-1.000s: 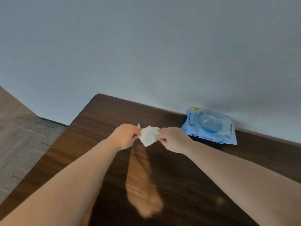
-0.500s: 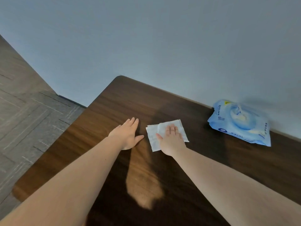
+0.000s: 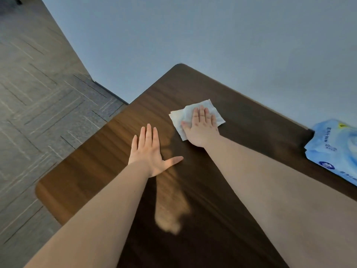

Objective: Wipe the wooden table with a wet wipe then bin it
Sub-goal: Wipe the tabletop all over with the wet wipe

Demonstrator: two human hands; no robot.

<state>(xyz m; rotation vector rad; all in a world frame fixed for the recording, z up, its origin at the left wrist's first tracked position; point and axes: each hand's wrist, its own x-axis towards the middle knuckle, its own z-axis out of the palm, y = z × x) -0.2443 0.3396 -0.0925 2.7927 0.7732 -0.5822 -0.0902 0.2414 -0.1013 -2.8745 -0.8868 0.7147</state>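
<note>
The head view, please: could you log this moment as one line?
stage: wiping | right hand: flat on wet wipe | left hand: flat on table | wipes pack: right edge

Table (image 3: 241,117) dark brown, streaked woodgrain. Wipe (image 3: 179,117) white. Pack (image 3: 336,147) pale blue, darker blue print. Floor (image 3: 38,97) grey, lined tiles.

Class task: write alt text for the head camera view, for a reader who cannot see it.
A person's right hand presses a white wet wipe flat on a dark wooden table, while the left hand rests open on the wood beside it. A blue pack of wipes lies at the table's right edge, against a grey wall.
</note>
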